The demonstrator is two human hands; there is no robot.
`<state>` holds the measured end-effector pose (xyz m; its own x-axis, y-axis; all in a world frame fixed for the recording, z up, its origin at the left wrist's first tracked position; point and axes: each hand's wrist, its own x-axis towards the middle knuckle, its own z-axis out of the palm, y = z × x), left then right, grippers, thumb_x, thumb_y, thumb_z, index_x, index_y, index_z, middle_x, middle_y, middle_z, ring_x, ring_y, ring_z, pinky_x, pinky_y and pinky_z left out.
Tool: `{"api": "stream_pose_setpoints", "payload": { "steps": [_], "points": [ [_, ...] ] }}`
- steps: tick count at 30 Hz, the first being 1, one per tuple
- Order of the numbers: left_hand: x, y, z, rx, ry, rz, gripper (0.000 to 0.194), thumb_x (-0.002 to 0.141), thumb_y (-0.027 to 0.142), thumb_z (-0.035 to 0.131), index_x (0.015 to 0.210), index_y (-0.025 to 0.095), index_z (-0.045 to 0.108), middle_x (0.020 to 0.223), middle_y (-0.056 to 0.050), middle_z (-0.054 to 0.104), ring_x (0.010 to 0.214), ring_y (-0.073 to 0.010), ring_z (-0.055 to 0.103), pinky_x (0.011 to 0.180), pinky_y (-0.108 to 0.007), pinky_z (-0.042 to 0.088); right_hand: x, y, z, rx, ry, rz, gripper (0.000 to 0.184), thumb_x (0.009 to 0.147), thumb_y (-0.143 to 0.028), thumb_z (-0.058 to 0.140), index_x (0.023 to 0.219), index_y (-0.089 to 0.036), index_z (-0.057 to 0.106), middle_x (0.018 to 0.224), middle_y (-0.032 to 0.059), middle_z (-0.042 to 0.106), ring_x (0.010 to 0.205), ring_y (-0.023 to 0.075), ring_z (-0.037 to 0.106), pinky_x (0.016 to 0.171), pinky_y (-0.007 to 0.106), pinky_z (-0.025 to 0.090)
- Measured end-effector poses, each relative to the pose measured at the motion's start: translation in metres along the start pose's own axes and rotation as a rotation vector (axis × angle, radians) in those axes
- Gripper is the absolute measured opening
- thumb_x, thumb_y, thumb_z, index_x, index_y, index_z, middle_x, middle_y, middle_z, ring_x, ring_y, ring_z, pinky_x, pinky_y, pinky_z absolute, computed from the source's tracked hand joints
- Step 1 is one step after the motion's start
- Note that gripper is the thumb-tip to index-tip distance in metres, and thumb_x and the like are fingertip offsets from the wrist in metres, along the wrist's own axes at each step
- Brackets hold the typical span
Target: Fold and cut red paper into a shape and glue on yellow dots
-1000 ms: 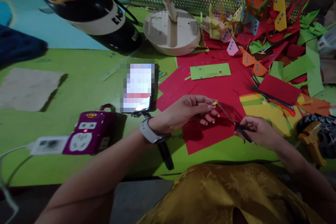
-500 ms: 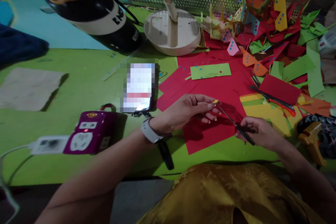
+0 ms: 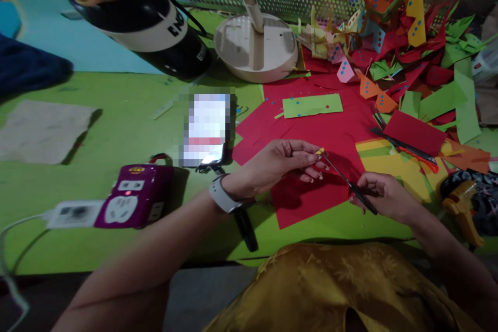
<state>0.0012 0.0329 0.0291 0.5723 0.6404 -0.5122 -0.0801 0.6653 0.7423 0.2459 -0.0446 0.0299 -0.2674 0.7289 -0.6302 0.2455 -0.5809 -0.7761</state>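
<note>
Between the thumb and forefinger of my left hand (image 3: 288,161) is a tiny yellow paper piece (image 3: 320,151), its other fingers loosely curled below. My right hand (image 3: 383,196) grips scissors (image 3: 350,184) with a black handle and thin metal blades, seen nearly edge-on. The blade tips reach up to the yellow piece; whether they touch it is too small to tell. Both hands hover over red paper sheets (image 3: 307,207). Beyond them lies a green paper strip (image 3: 313,105) with a few small blue and red dots.
Folded, dotted paper shapes (image 3: 383,36) pile up at the back right. Yellow sheets (image 3: 404,166), a black-and-orange tool (image 3: 404,145) and a yellow glue gun (image 3: 462,212) lie right. A phone (image 3: 206,129), purple power adapter (image 3: 134,197), bottle (image 3: 155,26) and white round base (image 3: 254,49) stand left and behind.
The yellow piece shows a little more at my left fingertips, and the scissors' tips have shifted slightly. Both hands otherwise keep their places.
</note>
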Motion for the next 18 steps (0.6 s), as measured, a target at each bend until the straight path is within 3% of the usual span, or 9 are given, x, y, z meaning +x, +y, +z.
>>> {"api": "stream_pose_setpoints", "payload": {
  "steps": [18],
  "points": [
    [0.0001,-0.0003,0.0003,0.035,0.006,0.003,0.017,0.077,0.021,0.079,0.088,0.013,0.068,0.079,-0.005,0.077,0.064,-0.0109,0.070,0.061,-0.020,0.056,0.0026,0.0026,-0.0003,0.029,0.015,0.016,0.049,0.052,-0.052,0.089,0.068,-0.019,0.057,0.059,-0.0046,0.058,0.055,0.0089,0.051,0.052,0.023,0.041]
  ]
}}
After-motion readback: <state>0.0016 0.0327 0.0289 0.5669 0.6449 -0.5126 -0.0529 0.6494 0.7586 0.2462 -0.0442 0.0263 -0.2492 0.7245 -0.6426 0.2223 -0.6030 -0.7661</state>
